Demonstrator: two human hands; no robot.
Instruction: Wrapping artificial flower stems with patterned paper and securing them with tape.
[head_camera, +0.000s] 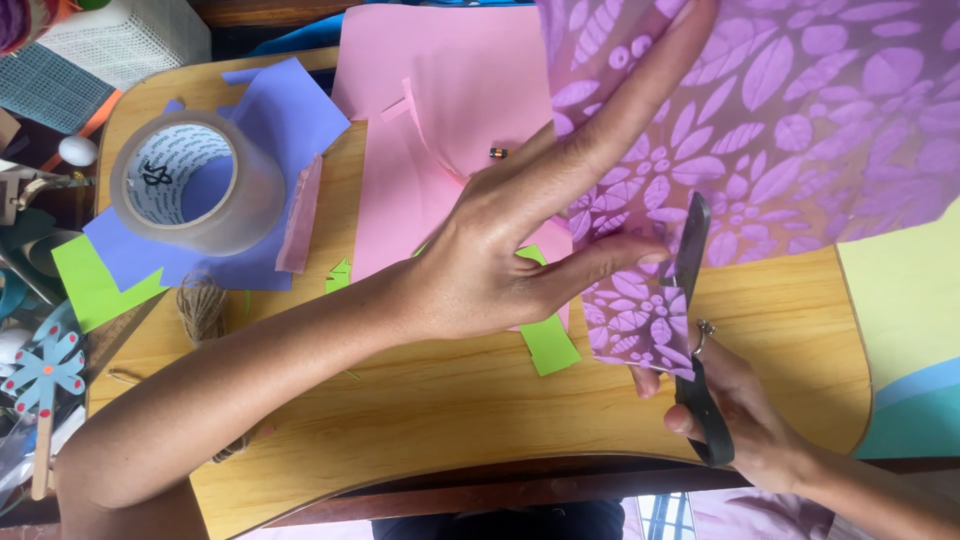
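Two hands worked over a wooden table (450, 400), both busy with a sheet of purple leaf-patterned paper (800, 120) that spread across the upper right of the view and hung down toward the table's near edge. Spread wide, the left hand (500, 260) lay against the near edge of that sheet, its long fingers stretched up along the paper and its thumb pressed onto the patterned strip just beside the blade; it steadied the sheet rather than closing around anything. Below it, the right hand (740, 420) was closed around the dark handles of a pair of black scissors (695, 330), a ring showing on one finger. Those scissors stood nearly upright, their blade reaching up into the lower part of the purple paper, close to the left thumb; how far the blades were parted could not be told.

Under the left hand lay a large pink sheet (440, 110), with small green paper scraps (550, 345) at its lower edge. Further left sat a wide roll of clear tape (195, 180) on a blue-violet sheet (280, 110), a bright green sheet (90, 285) peeking out beneath it. Near the forearm rested a small bundle of twine (200, 305), and a paper pinwheel on a stick (42, 375) lay at the far left edge
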